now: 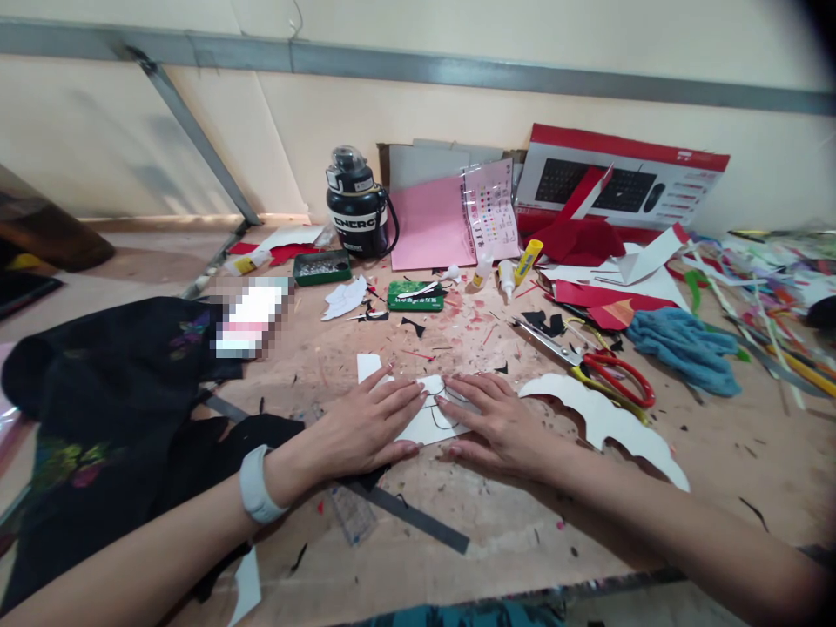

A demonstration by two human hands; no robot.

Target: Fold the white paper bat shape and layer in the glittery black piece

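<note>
A piece of white paper [428, 427] with curved black lines drawn on it lies flat on the table between my hands. My left hand [369, 422] rests on its left part, fingers stretched out and pointing right. From the other side my right hand [493, 422] presses on the paper with its fingers spread. Both hands cover much of the sheet. Right of my right hand lies a white scalloped paper cut-out [607, 418], partly behind my forearm. Scissors with red handles [620, 374] lie just beyond it, blades partly apart.
Black embroidered cloth [117, 435] covers the left side. Behind stand a black bottle [356, 209], a pink folder [434, 222] and a keyboard box [620, 178]. A green tin [320, 267], glue bottle [506, 279], blue cloth [683, 344] and scattered paper scraps lie around the table.
</note>
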